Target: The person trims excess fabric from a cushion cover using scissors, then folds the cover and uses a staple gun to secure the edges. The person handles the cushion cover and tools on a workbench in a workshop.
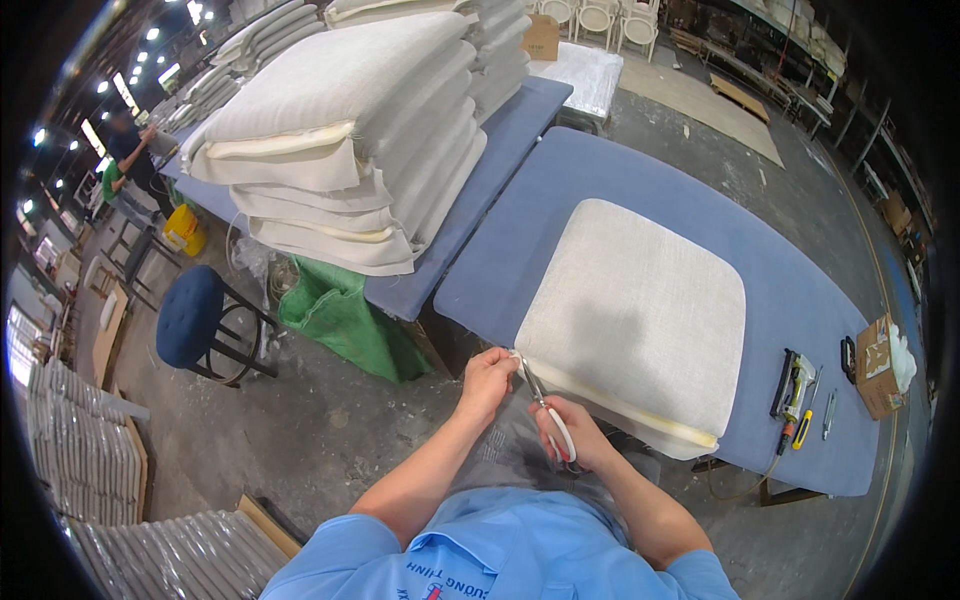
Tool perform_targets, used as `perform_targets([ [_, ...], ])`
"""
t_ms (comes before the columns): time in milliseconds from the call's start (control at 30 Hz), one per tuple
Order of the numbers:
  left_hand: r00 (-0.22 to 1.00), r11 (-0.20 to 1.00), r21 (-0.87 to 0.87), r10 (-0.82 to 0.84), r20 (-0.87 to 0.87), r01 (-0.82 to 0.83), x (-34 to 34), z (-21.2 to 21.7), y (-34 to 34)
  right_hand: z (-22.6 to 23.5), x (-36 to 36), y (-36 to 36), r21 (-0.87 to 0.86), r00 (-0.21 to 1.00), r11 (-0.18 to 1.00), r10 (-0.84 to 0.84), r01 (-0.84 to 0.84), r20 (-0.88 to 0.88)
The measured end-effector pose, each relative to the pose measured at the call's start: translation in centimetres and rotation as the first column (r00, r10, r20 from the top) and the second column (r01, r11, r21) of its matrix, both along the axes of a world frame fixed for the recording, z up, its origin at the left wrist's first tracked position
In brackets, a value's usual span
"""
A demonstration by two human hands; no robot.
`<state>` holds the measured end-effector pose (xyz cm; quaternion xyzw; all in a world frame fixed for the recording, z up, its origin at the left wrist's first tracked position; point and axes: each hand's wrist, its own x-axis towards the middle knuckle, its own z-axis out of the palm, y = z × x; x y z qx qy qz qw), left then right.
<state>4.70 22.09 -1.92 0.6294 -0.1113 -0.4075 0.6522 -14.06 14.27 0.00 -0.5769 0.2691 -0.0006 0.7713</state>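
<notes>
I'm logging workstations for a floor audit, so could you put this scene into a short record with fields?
Workpiece: pale seat cushion, lying on a blue-topped table
Left hand: pinching at the cushion's near left corner
Right hand: holding white-handled scissors, blades toward that corner
Tools on table: staple gun, yellow-handled tool
To the left: cushion stack, blue stool

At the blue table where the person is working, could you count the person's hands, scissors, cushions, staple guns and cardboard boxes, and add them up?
Hands, left hand and right hand: 2
Scissors, one pair: 1
Cushion: 1
Staple gun: 1
Cardboard box: 1
Total: 6
</notes>
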Motion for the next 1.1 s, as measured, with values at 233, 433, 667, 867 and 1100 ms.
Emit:
perform_targets([
  [233,0.999,0.999,0.040,-0.035,-0.004,0.035,0.3,0.5,0.8,-0.1,0.4,-0.3,0.011,1.000,1.000,-0.015,0.015,-0.003],
  [433,0.998,0.998,0.028,-0.056,0.020,0.055,0.3,0.5,1.1,-0.3,0.2,-0.2,0.028,1.000,1.000,-0.005,0.005,-0.011],
  [667,0.979,0.977,0.079,-0.199,0.038,0.196,0.1,-1.1,3.4,-0.1,0.0,-0.4,0.005,0.999,1.000,-0.008,0.008,-0.037],
  [867,0.999,0.992,0.124,-0.024,-0.032,0.027,2.9,-1.2,7.2,1.6,-5.3,0.1,-0.129,0.995,0.987,-0.099,0.098,-0.002],
  [1100,0.999,0.991,0.124,-0.052,0.015,0.050,5.0,0.7,4.5,0.8,-10.2,-1.5,-0.300,0.882,0.833,-0.402,0.464,0.247],
])
